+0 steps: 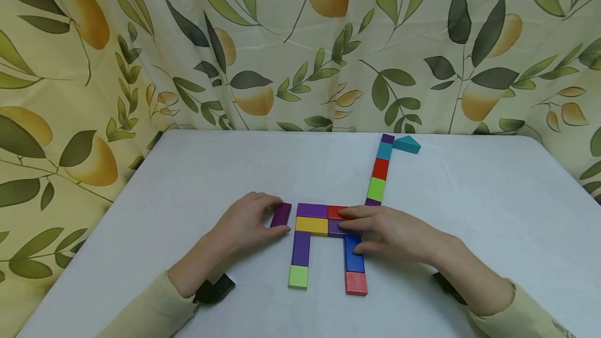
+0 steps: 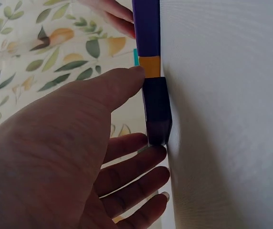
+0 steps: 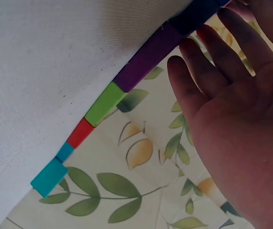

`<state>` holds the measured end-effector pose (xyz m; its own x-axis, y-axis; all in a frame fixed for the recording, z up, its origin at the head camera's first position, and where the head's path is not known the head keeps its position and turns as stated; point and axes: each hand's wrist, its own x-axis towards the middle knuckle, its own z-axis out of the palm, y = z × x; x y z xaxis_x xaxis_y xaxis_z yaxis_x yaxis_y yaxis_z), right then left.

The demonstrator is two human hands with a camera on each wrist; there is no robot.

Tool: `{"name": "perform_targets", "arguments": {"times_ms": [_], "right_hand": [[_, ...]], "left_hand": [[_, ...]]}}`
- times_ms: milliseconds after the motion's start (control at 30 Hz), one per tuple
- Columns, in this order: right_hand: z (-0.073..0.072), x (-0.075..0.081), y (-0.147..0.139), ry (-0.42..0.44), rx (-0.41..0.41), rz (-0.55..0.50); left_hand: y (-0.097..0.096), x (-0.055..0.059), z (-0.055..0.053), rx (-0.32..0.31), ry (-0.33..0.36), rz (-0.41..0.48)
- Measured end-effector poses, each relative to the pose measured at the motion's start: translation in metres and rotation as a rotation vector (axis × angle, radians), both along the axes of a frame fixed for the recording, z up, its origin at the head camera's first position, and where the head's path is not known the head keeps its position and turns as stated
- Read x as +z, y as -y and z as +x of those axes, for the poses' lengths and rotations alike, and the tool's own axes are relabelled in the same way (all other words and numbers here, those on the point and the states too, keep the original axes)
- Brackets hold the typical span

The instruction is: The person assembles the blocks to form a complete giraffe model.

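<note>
My left hand (image 1: 249,221) pinches a dark purple block (image 1: 281,215) between thumb and fingers, just left of the joined blocks. In the left wrist view the thumb lies at one end of that block (image 2: 157,105) and the fingertips at its other end. My right hand (image 1: 392,231) rests its extended fingers on the right part of the arrangement, touching a red block (image 1: 335,212), a purple block (image 1: 333,228) and a blue block (image 1: 353,262). A yellow block (image 1: 311,226) lies under a long purple block (image 1: 311,210). The right fingers hide some of the joints.
Two legs end in a light green block (image 1: 298,277) and a pink-red block (image 1: 356,284). A column with a green block (image 1: 375,189), red block (image 1: 380,169) and teal block (image 1: 384,151) runs to the white table's (image 1: 225,160) far edge, beside a teal triangle (image 1: 407,144).
</note>
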<state>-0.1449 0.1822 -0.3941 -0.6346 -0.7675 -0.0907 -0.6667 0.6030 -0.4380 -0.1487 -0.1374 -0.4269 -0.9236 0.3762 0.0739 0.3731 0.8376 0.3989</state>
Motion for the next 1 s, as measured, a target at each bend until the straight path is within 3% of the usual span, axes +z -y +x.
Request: {"name": "perform_targets", "arguments": {"times_ms": [267,467,767,1000], "right_hand": [[0.000,-0.002,-0.003,0.015,-0.016,0.003],[0.001,-0.001,-0.004,0.019,-0.025,-0.004],[0.001,-0.002,-0.003,0.021,-0.020,-0.004],[0.000,-0.004,-0.001,0.014,-0.024,0.008]], "left_hand": [[-0.001,0.001,0.000,-0.027,-0.002,-0.027],[0.002,0.002,0.001,-0.085,-0.016,-0.047],[0.009,0.005,0.000,-0.170,0.026,-0.008],[0.013,0.004,0.001,-0.198,0.026,0.000]]}}
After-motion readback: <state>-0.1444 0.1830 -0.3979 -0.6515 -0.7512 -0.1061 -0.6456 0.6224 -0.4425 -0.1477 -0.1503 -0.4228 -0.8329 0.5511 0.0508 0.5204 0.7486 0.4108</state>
